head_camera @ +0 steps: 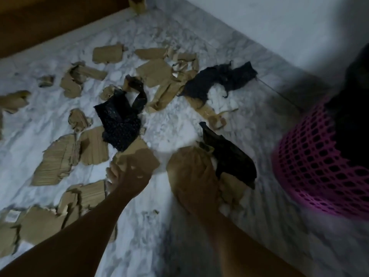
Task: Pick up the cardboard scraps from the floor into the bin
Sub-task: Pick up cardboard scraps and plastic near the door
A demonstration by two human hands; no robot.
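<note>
Both bare forearms reach out from the near edge, low over the floor. The left hand point(127, 176) stretches forward with its thumb out to the left and its fingers lying on the near edge of a torn scrap point(139, 154). Motion blur hides whether they are closed round it, so its grasp cannot be told. The right hand point(191, 176) has its back turned up and its fingers curled under, clutching a cardboard wad point(231, 188). A crumpled black sheet point(231, 158) sticks out of that hand on the far right side.

The bin point(311, 166) is a pink open-mesh basket at the right, just beside the right hand. A black lining point(351, 126) shows dark through the mesh and above its rim. What lies inside cannot be seen.

The cardboard scraps point(58, 158) are strewn over the floor point(139, 226) of white marble with grey veins, mostly on the left and in the middle, from the near-left corner to the far side. One near-left piece bears a white label point(12, 215). Among them lie a black netted piece point(119, 120) in the middle and a dark ragged piece point(219, 78) farther off to the right. A pale wall point(259, 21) runs along the far right, and a brown wooden surface point(50, 21) borders the floor at the far left. The light is dim.
</note>
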